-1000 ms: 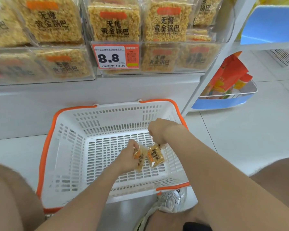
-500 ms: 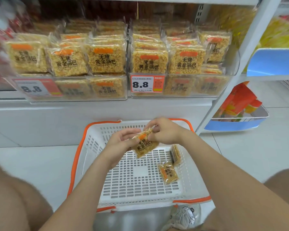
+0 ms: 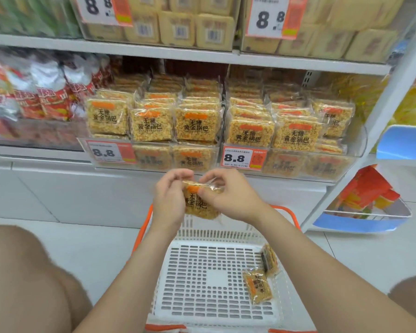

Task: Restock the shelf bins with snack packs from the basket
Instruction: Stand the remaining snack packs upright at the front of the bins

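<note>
- Over the far end of the basket (image 3: 287,211), 1 snack pack (image 3: 198,204) was held up between both hands. It was higher than half a second earlier, when it had only just cleared the rim, and 1 second earlier both hands had been down on the basket floor.
- The left hand (image 3: 168,200) curled round the pack's left edge, and the right hand (image 3: 233,200) pinched its upper right part, thumb across the face.
- The pack sat just below the clear front of the shelf bins (image 3: 322,165), not yet in either. By my reading the lift was done and the placing still ahead.
- 2 spare packs (image 3: 258,287) lay at the basket's right side, as they had half a second earlier.
- The hands covered the pack's side edges and the basket's far wall, and the picture's bottom edge cut off its near rim.
- I could not tell which bin was meant or how much room the dim back rows had. The upper shelf was blurred.
</note>
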